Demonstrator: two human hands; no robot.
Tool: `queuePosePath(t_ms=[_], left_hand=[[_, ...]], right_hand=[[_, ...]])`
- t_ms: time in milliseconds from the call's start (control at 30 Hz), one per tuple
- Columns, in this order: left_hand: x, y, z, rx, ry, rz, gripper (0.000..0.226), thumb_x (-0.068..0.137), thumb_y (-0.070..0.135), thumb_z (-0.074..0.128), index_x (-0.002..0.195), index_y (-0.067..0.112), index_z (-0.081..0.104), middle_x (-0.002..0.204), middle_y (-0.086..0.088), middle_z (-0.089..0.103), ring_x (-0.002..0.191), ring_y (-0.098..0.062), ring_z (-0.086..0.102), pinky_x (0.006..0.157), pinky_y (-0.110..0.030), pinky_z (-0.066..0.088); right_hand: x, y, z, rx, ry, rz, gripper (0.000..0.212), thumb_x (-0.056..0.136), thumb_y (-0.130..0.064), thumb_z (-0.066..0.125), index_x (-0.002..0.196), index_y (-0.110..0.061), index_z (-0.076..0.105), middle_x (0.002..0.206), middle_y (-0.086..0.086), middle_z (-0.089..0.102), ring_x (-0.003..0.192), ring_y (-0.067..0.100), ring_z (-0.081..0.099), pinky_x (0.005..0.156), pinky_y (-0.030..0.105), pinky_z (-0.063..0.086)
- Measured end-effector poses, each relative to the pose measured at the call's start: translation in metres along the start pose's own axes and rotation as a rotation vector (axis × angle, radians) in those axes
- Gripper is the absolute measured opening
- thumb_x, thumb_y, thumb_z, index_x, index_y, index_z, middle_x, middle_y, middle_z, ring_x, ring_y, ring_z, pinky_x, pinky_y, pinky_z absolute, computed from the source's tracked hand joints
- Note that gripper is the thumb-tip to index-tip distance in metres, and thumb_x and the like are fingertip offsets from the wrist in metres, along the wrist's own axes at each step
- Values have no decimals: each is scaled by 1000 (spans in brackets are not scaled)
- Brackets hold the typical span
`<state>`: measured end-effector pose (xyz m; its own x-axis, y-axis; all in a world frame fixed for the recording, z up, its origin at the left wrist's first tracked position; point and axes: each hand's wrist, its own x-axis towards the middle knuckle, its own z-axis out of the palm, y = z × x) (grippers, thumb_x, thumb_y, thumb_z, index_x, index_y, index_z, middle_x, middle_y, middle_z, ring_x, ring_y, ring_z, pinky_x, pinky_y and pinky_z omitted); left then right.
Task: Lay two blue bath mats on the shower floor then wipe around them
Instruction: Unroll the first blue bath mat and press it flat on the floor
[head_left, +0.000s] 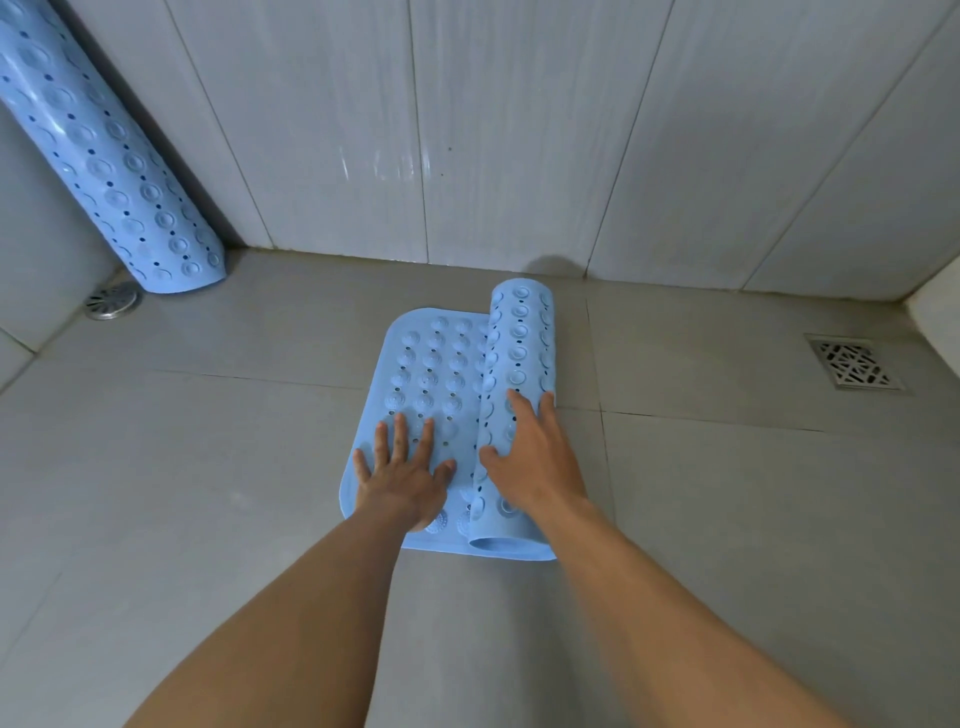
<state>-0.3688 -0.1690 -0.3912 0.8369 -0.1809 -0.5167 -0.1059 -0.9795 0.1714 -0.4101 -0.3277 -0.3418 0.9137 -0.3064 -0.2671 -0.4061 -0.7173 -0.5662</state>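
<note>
A blue bath mat (431, 364) lies partly unrolled on the grey shower floor, its flat part to the left and its rolled part (519, 338) to the right. My left hand (402, 478) presses flat on the unrolled part, fingers spread. My right hand (535, 457) rests palm-down on top of the roll near its front end, fingers draped over it. A second blue bath mat (104, 156) stands rolled up in the far left corner, leaning against the wall.
A round floor drain (111, 300) sits beside the leaning roll. A square grated drain (852, 364) is at the right. Tiled walls (519, 130) close the back; a white edge (940, 312) shows at the far right.
</note>
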Motion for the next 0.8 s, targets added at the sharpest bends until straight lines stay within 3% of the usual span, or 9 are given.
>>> queuePosePath(t_ms=[333, 467, 567, 633, 700, 800], left_hand=[[7, -37, -11, 13, 31, -30, 67, 101, 60, 12, 149, 38, -29, 160, 2, -34, 148, -28, -30, 121, -53, -12], [9, -48, -14, -3, 38, -43, 67, 101, 60, 12, 151, 38, -27, 161, 1, -33, 148, -29, -29, 121, -53, -12], [10, -50, -14, 1, 36, -37, 68, 101, 61, 12, 151, 37, -26, 161, 1, -33, 148, -30, -30, 120, -54, -12], [12, -50, -13, 7, 39, -37, 68, 101, 61, 12, 151, 37, -27, 160, 0, -34, 148, -30, -30, 120, -54, -13], [12, -50, -13, 9, 44, -33, 68, 101, 61, 12, 151, 37, -27, 160, 0, -34, 147, -30, -31, 120, -54, -14], [13, -52, -14, 21, 48, -22, 67, 101, 60, 12, 151, 36, -27, 160, 0, -34, 147, -30, -31, 119, -54, -14]], right_hand=[[6, -23, 15, 80, 10, 17, 76, 89, -34, 60, 154, -32, 21, 166, 3, 0, 139, 34, 37, 105, 46, 44], [7, -26, 7, 63, 58, 79, 71, 94, -26, 45, 157, -32, 13, 166, 5, 1, 146, 33, 26, 108, 53, 39], [6, -23, 6, -4, 16, 98, 67, 98, -40, 38, 157, -39, 7, 166, 5, -2, 147, 34, 20, 111, 56, 34], [2, -21, 9, -48, 9, 131, 82, 94, -54, 49, 157, -37, 1, 165, 10, -2, 147, 36, 19, 109, 53, 37], [-1, -18, 10, -63, 30, 161, 94, 90, -49, 60, 157, -35, -3, 160, 15, 8, 139, 38, 29, 98, 47, 44], [0, -13, 4, -23, 81, 177, 95, 88, -43, 64, 157, -33, 0, 143, 15, 28, 120, 38, 47, 88, 42, 50]])
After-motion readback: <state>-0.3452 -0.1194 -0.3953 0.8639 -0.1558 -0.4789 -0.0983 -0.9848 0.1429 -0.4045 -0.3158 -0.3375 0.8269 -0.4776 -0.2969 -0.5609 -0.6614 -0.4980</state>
